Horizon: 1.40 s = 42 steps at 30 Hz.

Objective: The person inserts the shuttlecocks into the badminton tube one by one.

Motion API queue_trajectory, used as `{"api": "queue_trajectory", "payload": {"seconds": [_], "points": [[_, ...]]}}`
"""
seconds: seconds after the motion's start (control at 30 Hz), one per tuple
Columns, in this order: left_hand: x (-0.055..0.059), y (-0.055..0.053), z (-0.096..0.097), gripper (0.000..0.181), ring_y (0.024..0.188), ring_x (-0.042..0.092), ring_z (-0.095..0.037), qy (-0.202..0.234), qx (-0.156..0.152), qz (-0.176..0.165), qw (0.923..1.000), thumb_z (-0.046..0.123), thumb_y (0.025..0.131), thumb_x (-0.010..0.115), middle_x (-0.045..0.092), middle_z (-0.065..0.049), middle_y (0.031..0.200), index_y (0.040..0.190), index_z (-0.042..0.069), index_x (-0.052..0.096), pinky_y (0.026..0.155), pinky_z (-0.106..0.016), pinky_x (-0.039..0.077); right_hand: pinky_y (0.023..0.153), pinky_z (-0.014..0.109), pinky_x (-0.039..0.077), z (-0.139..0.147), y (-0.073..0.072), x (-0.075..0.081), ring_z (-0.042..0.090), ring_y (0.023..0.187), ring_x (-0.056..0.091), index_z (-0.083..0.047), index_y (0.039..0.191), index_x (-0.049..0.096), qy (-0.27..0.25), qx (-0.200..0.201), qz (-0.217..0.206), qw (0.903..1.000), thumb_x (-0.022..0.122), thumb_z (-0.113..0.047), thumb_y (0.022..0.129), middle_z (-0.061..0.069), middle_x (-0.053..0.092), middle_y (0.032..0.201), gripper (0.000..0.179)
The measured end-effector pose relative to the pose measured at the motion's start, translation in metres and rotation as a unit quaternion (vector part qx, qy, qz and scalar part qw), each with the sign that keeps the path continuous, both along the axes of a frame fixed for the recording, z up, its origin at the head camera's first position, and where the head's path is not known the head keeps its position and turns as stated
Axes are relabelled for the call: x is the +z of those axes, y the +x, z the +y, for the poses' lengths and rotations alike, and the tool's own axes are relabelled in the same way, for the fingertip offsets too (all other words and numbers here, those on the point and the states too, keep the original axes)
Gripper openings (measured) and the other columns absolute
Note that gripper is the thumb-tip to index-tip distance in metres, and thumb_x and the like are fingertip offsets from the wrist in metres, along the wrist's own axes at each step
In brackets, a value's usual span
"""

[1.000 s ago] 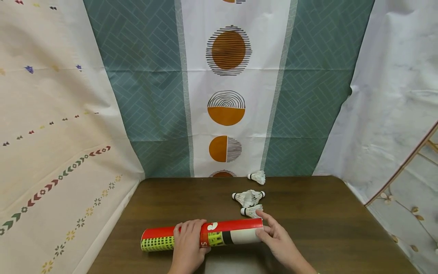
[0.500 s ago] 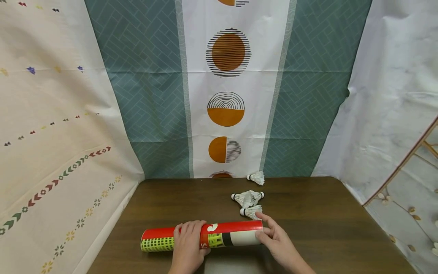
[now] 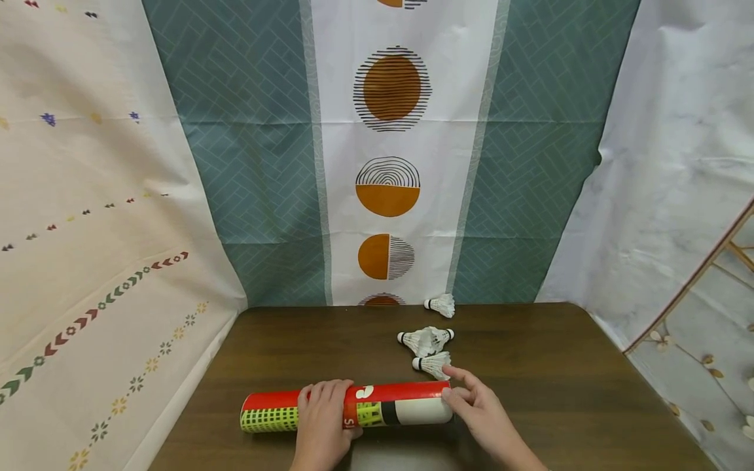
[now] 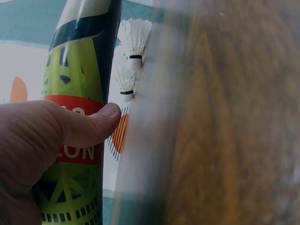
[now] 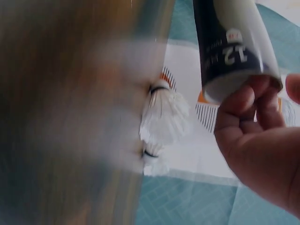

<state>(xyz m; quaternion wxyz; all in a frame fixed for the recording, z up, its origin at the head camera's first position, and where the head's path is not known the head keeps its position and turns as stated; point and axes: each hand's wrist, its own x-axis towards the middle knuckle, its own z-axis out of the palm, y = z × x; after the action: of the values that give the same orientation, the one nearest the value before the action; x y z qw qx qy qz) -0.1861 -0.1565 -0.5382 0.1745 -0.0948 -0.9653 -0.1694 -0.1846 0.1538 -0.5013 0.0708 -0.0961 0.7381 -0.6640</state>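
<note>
A red, yellow-green and white shuttlecock tube [image 3: 406, 411] lies crosswise just above the table's near part. My left hand [image 3: 324, 418] grips its middle from above; in the left wrist view the thumb crosses a red printed band. My right hand [image 3: 477, 412] is at the tube's right end, thumb on the near side, index finger lifted over the far side. In the right wrist view its other fingers [image 5: 262, 96] curl at the rim; whether they hold anything inside is hidden. Behind the right end lie a shuttlecock [image 3: 432, 365] and a touching pair of shuttlecocks [image 3: 427, 340].
Another shuttlecock [image 3: 440, 305] lies at the back edge of the dark wooden table [image 3: 530, 366]. Patterned cloth [image 3: 265, 196] hangs behind the table, with pale cloth on both sides. Something pale [image 3: 400, 454] shows at the near edge below the tube.
The tube's right end has dipped slightly, and my right hand has shifted a little with its fingers at that end. My left hand keeps its grip. The shuttlecocks lie as before.
</note>
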Motion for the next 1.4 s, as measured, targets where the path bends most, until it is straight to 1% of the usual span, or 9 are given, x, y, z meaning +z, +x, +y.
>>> {"api": "queue_trajectory", "payload": {"seconds": [0.1, 0.2, 0.27, 0.43, 0.53, 0.87, 1.13, 1.33, 1.4], "points": [[0.0, 0.0, 0.0, 0.087, 0.115, 0.06, -0.028, 0.002, 0.0, 0.001, 1.0, 0.033, 0.053, 0.108, 0.073, -0.003, 0.121, 0.128, 0.017, 0.067, 0.106, -0.062, 0.041, 0.08, 0.03, 0.058, 0.005, -0.007, 0.0, 0.012, 0.087, 0.07, -0.002, 0.15, 0.053, 0.024, -0.085, -0.01, 0.996, 0.065, -0.028, 0.108, 0.015, 0.078, 0.098, 0.051], [0.0, 0.0, -0.001, 0.087, 0.115, 0.06, -0.028, 0.003, 0.002, 0.005, 1.0, 0.033, 0.053, 0.109, 0.073, -0.003, 0.121, 0.128, 0.017, 0.068, 0.106, -0.062, 0.041, 0.079, 0.031, 0.059, 0.01, -0.014, -0.003, 0.016, 0.085, 0.071, -0.008, 0.147, 0.058, 0.048, -0.134, -0.018, 0.9897, 0.067, -0.033, 0.106, 0.012, 0.075, 0.089, 0.048], [0.001, 0.0, -0.001, 0.087, 0.116, 0.06, -0.028, 0.006, 0.004, 0.01, 0.9999, 0.032, 0.052, 0.109, 0.073, -0.003, 0.121, 0.128, 0.017, 0.068, 0.106, -0.062, 0.041, 0.076, 0.031, 0.058, 0.014, -0.019, -0.007, 0.018, 0.086, 0.071, -0.01, 0.152, 0.053, 0.07, -0.125, -0.021, 0.9895, 0.065, -0.035, 0.107, 0.012, 0.077, 0.091, 0.053], [0.001, 0.0, -0.002, 0.086, 0.116, 0.061, -0.028, 0.015, 0.008, 0.024, 0.9996, 0.03, 0.052, 0.109, 0.073, -0.003, 0.122, 0.127, 0.017, 0.068, 0.106, -0.061, 0.041, 0.068, 0.031, 0.055, 0.016, -0.03, -0.013, 0.019, 0.082, 0.068, -0.006, 0.166, 0.032, 0.097, -0.04, -0.038, 0.9937, 0.059, -0.036, 0.11, 0.01, 0.077, 0.097, 0.069], [0.001, 0.0, -0.003, 0.086, 0.116, 0.061, -0.028, 0.019, 0.013, 0.026, 0.9994, 0.029, 0.052, 0.109, 0.073, -0.004, 0.122, 0.127, 0.017, 0.068, 0.106, -0.062, 0.04, 0.07, 0.032, 0.056, 0.013, -0.036, -0.014, 0.018, 0.081, 0.068, -0.005, 0.167, 0.029, 0.108, -0.013, -0.04, 0.9933, 0.057, -0.038, 0.111, 0.009, 0.074, 0.097, 0.071], [0.005, 0.0, -0.005, 0.087, 0.117, 0.061, -0.028, 0.03, 0.019, 0.033, 0.9988, 0.027, 0.052, 0.109, 0.073, -0.004, 0.122, 0.127, 0.017, 0.068, 0.106, -0.061, 0.04, 0.073, 0.036, 0.057, 0.005, -0.05, -0.015, 0.022, 0.081, 0.067, -0.005, 0.166, 0.034, 0.103, -0.02, -0.05, 0.9933, 0.054, -0.044, 0.112, 0.009, 0.072, 0.101, 0.07], [0.005, 0.0, -0.006, 0.085, 0.115, 0.061, -0.027, 0.008, -0.002, 0.018, 0.9998, 0.031, 0.053, 0.108, 0.073, -0.002, 0.122, 0.127, 0.017, 0.068, 0.105, -0.06, 0.041, 0.074, 0.038, 0.058, 0.005, -0.053, -0.016, 0.022, 0.084, 0.069, -0.003, 0.166, 0.033, 0.108, -0.019, -0.049, 0.9928, 0.054, -0.039, 0.112, 0.018, 0.072, 0.117, 0.068], [0.005, -0.001, -0.006, 0.085, 0.115, 0.061, -0.026, 0.005, -0.008, 0.013, 0.9999, 0.031, 0.053, 0.108, 0.073, -0.001, 0.12, 0.127, 0.018, 0.068, 0.105, -0.059, 0.041, 0.075, 0.039, 0.06, 0.006, -0.058, -0.015, 0.023, 0.092, 0.075, -0.001, 0.166, 0.031, 0.105, -0.014, -0.039, 0.9936, 0.055, -0.04, 0.111, 0.027, 0.074, 0.128, 0.071], [0.005, 0.0, -0.005, 0.085, 0.114, 0.06, -0.026, 0.004, -0.008, 0.01, 0.9999, 0.031, 0.053, 0.108, 0.073, -0.001, 0.12, 0.126, 0.018, 0.068, 0.105, -0.059, 0.041, 0.074, 0.039, 0.06, 0.006, -0.06, -0.016, 0.023, 0.091, 0.075, -0.001, 0.165, 0.034, 0.11, -0.02, -0.038, 0.993, 0.056, -0.04, 0.111, 0.027, 0.073, 0.127, 0.069]]}}
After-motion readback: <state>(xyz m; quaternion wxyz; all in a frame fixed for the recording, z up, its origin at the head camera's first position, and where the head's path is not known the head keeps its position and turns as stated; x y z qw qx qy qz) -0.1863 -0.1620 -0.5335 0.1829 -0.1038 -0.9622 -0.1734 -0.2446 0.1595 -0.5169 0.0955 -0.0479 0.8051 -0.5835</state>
